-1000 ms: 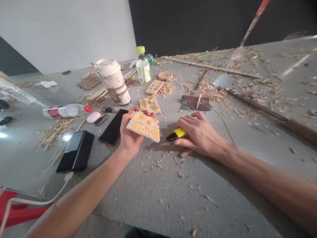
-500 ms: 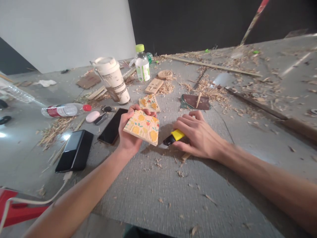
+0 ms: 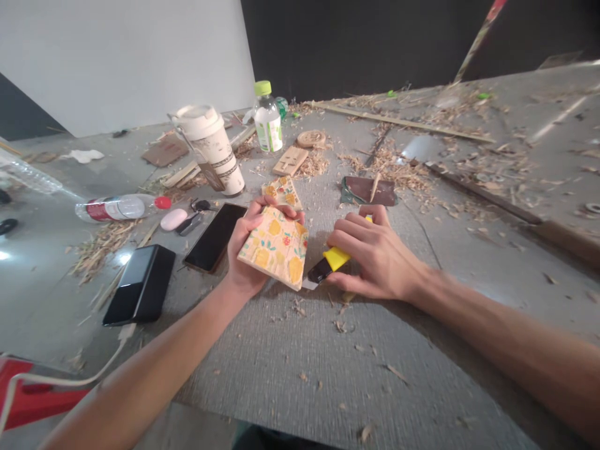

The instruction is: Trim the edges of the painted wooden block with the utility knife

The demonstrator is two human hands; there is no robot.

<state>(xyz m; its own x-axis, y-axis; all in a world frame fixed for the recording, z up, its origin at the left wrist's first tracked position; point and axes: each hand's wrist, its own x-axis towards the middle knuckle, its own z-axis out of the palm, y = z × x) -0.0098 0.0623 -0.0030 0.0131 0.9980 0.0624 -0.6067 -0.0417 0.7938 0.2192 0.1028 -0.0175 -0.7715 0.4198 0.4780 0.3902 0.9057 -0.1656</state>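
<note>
My left hand (image 3: 247,250) grips a square wooden piece (image 3: 277,249) painted with yellow fruit, teal leaves and red spots, its painted face tilted up toward me. In my right hand (image 3: 368,253) is a yellow and black utility knife (image 3: 329,264), held low over the grey table. The short blade points left and lies by the lower right corner of the piece; whether it touches cannot be made out. Just beyond my left hand a second painted piece (image 3: 285,189) rests on the table, partly hidden by my fingers.
Left of my hands are a phone (image 3: 218,237), a black box-shaped device (image 3: 140,284) with a white cable, and a lying bottle (image 3: 122,207). A lidded cup (image 3: 210,147) and green-capped bottle (image 3: 269,122) stand behind. Wood shavings, sandpaper (image 3: 368,190) and a carved board (image 3: 290,161) lie around.
The painted piece has tipped more toward me and shifted slightly right, bringing its corner closer to the knife blade. The right hand has hardly moved.
</note>
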